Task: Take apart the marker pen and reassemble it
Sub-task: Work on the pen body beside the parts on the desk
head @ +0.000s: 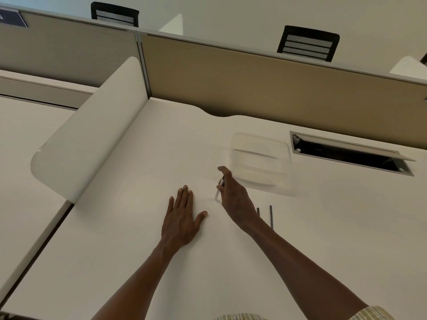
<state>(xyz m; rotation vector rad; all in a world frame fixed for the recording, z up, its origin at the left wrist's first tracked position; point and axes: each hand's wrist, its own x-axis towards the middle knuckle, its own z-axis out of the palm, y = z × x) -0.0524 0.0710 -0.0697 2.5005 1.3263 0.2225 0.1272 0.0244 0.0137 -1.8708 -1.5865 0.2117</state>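
My right hand (pixel 233 197) grips a slim white marker pen (pixel 218 191) just above the white desk, its lower end pointing down toward the surface; most of the pen is hidden by my fingers. My left hand (pixel 181 218) lies flat on the desk with straight fingers, a short way left of the pen and holding nothing. Two thin dark rods (pixel 271 217) lie on the desk just right of my right wrist; one is partly hidden by the wrist.
A clear plastic container (pixel 261 162) stands beyond my right hand. An open cable slot (pixel 349 153) is cut into the desk at the right. A white curved divider (pixel 92 139) rises on the left, a tan partition (pixel 254 82) behind.
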